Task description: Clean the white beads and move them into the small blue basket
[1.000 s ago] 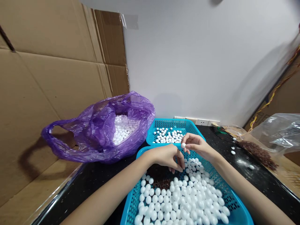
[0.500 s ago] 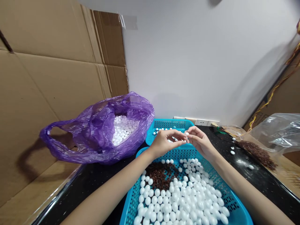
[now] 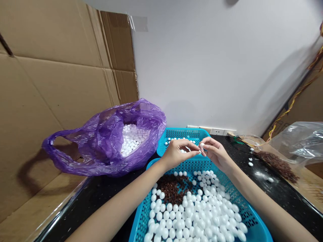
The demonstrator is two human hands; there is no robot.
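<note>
Both hands meet above the gap between two blue plastic baskets. My right hand (image 3: 214,152) pinches a small white ball (image 3: 202,145) between thumb and fingers. Close beside it, my left hand (image 3: 180,152) has thumb and index finger closed on a small white piece (image 3: 199,152), mostly hidden by the fingertips. Below them, the near blue basket (image 3: 137,218) holds many white balls (image 3: 191,222) and a heap of small dark brown pieces (image 3: 174,190). Behind the hands, the far blue basket (image 3: 194,133) holds more white balls (image 3: 174,139), partly hidden by my left hand.
To the left lies an open purple plastic bag (image 3: 101,144) full of white balls. At right, loose white balls (image 3: 250,164) lie on the black tabletop (image 3: 242,151) near a clear plastic bag (image 3: 297,141) with brown pieces (image 3: 277,164). Cardboard (image 3: 50,84) stands at left.
My right fingers have shifted slightly, and the white ball in them shows more plainly. The tips of the two hands are a little further apart. The baskets and bags stay put.
</note>
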